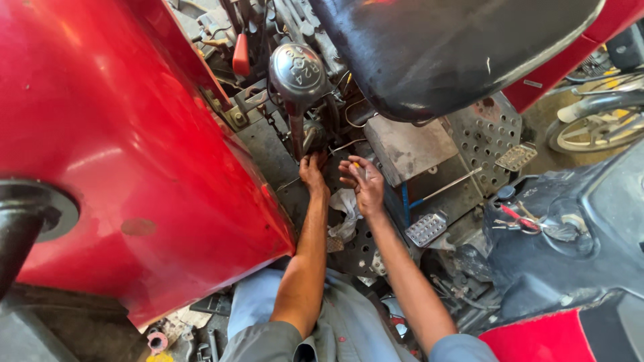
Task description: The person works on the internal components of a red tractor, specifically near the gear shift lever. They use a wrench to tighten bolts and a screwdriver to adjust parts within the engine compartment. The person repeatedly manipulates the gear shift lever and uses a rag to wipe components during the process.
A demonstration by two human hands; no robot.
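Note:
I look down into the footwell of a red tractor. My left hand [313, 173] reaches to the base of the gear lever [298, 127], whose grey round knob [298, 69] stands above it; the fingers press on dark greasy parts there and their grip is hidden. My right hand [362, 182] hovers just to the right, palm up, fingers curled around a small thin tool with a yellow bit. A crumpled white rag [347, 211] lies on the perforated floor plate [362, 249] under both wrists.
A big red fender [121, 147] fills the left side. The black seat [443, 47] overhangs at the top. Metal foot pedals [426, 229] [515, 157] stand at the right, beside a dark panel with wires [537, 224]. Loose tools lie on the ground at the bottom left [181, 338].

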